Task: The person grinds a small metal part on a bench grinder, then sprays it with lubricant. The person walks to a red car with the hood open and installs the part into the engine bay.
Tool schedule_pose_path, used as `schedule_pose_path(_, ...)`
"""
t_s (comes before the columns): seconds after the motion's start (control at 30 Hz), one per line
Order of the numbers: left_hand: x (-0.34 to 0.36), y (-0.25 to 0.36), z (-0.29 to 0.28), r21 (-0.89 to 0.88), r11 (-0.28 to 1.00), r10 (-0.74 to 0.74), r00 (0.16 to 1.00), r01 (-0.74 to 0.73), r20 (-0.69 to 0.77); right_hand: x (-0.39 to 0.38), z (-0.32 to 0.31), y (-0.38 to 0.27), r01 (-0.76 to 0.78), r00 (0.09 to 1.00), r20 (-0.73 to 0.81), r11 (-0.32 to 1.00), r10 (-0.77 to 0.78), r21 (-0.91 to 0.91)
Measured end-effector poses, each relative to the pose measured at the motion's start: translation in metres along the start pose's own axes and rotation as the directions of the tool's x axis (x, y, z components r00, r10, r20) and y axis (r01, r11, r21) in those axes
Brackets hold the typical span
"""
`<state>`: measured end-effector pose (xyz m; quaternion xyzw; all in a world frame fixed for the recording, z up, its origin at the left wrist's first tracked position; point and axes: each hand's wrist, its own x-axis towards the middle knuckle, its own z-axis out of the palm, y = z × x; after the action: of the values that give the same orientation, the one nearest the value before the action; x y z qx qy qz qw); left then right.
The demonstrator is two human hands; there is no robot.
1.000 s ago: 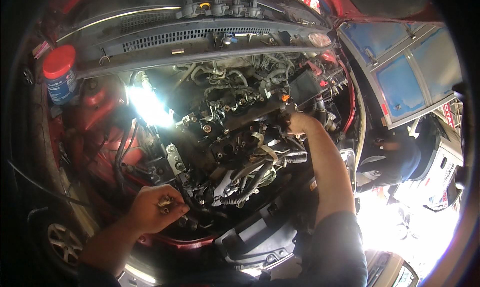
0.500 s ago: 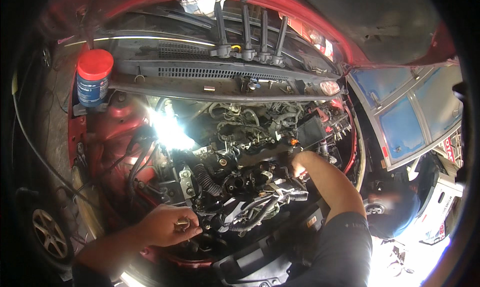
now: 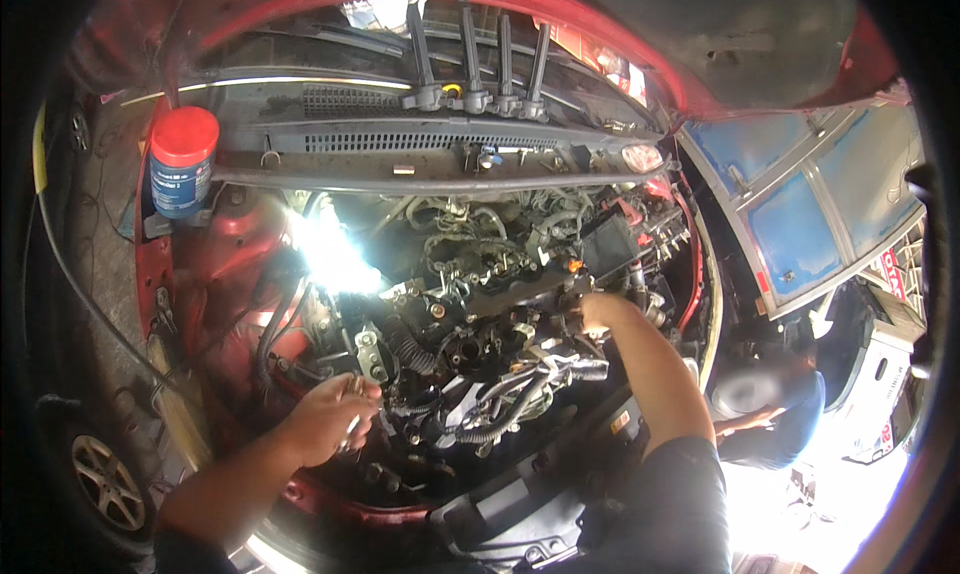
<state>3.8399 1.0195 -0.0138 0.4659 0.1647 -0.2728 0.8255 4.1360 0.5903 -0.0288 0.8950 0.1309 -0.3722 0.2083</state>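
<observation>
An engine (image 3: 470,324) lies uncovered in the bay of a red car, with wiring and ribbed hoses around it. My left hand (image 3: 335,419) is closed above the front left of the bay, round a small shiny metal piece whose kind I cannot make out. At the right end of the engine, my right hand (image 3: 603,315) reaches down with curled fingers, just below an orange part (image 3: 575,266). Its fingertips are partly hidden, and whatever they grip does not show. A bright lamp (image 3: 335,259) glares on the left side of the bay.
Several black ignition coils (image 3: 470,59) stand along the windscreen base. A blue tub with a red lid (image 3: 184,164) sits on the left fender. Small parts (image 3: 490,158) lie on the cowl ledge. Beyond the right fender, another person (image 3: 775,414) is near a blue-grey panel (image 3: 800,229).
My left hand has moved up and turned, its fingers curling closer round the metal piece. My right hand stays at the engine's right end. The view has shifted slightly; the other person's forearm now shows.
</observation>
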Motion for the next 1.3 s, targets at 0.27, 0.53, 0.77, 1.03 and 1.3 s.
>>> schedule_pose_path(0.27, 0.001, -0.009, -0.002, -0.267, 0.959, 0.171, 0.944, -0.094, 0.283, -0.207, -0.021, -0.126, 0.685, 0.583, -0.792, 0.632, -0.18, 0.361)
schedule_pose_path(0.53, -0.018, -0.006, 0.015, -0.062, 0.892, 0.43, 0.796, -0.449, 0.426, -0.255, -0.016, -0.241, 0.817, 0.57, -0.733, 0.349, -0.372, 0.458)
schedule_pose_path(0.77, -0.033, 0.002, 0.013, 0.112, 0.818, 0.485, 0.781, -0.564, 0.393, -0.242, -0.021, -0.27, 0.777, 0.628, -0.726, 0.177, -0.282, 0.604)
schedule_pose_path(1.03, -0.036, 0.002, 0.015, 0.128, 0.807, 0.501, 0.784, -0.576, 0.368, -0.233, -0.023, -0.27, 0.751, 0.656, -0.694, 0.159, -0.297, 0.641)
schedule_pose_path(1.3, -0.037, 0.004, 0.017, 0.125, 0.831, 0.47, 0.805, -0.542, 0.361, -0.222, -0.013, -0.274, 0.604, 0.673, -0.658, -0.263, -0.338, 0.753)
